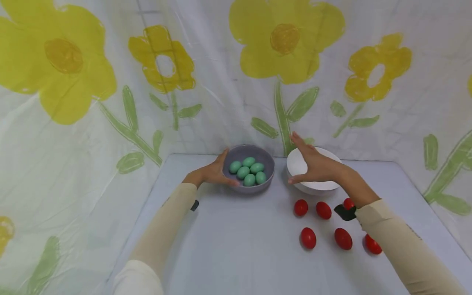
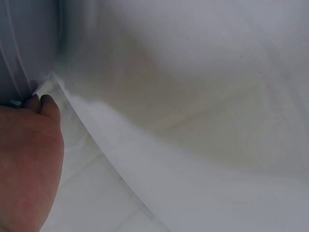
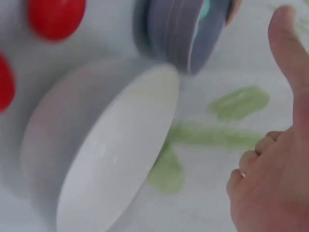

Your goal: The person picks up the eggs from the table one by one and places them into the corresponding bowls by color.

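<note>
At the left side of a grey-purple bowl (image 1: 271,184), my left hand (image 1: 214,171) lies spread against the wall, thumb along the front and fingers toward the back. Several green eggs (image 1: 243,172) sit inside that bowl. In the left wrist view, fingertips (image 2: 48,106) meet the bowl's outer side (image 2: 29,43). My right hand (image 1: 318,166) hovers above a white bowl (image 1: 313,188), thumb and fingers wide apart, holding nothing. The right wrist view shows a gap between this hand and the white bowl (image 3: 116,154). Part of that bowl's inside is hidden by the hand.
Several red eggs (image 1: 308,238) lie on the pale table (image 1: 236,246) in front of the white bowl, some close beside or below the right forearm. A white curtain with painted yellow flowers (image 1: 285,39) hangs directly behind the table's back edge.
</note>
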